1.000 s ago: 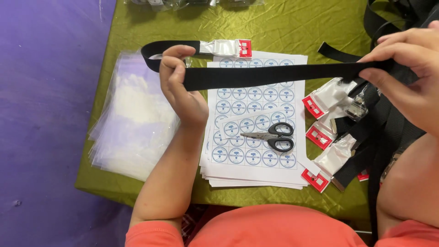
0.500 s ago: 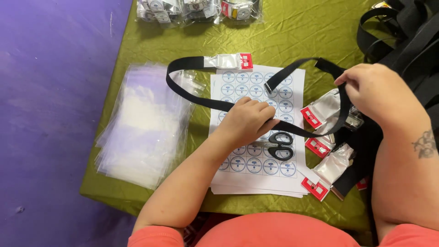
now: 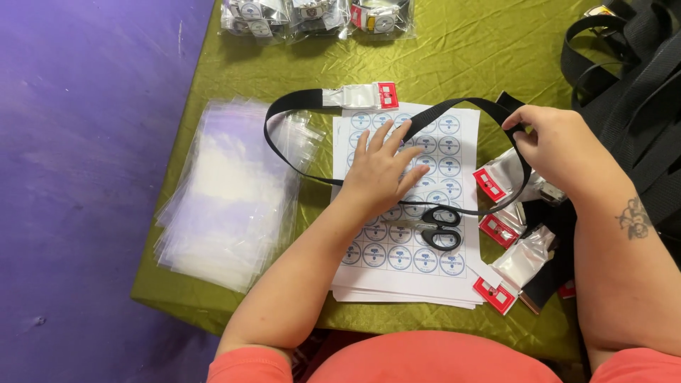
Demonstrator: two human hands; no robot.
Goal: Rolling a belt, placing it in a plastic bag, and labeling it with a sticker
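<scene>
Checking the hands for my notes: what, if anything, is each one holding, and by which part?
The right hand pinches the black strap at its folded end. The left hand holds nothing; it lies flat on the sticker sheets.

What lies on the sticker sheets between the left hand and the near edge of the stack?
In the head view, black-handled scissors lie on the sticker sheets just below the left hand, blades toward the wrist.

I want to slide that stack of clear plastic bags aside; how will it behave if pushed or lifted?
The stack of clear plastic bags is already fanned out with uneven edges, so it would probably slip apart rather than move as one block. The thin, glossy film looks floppy and light, so lifted by one edge it would likely sag and shed bags onto the wrinkled olive-green tablecloth.
</scene>
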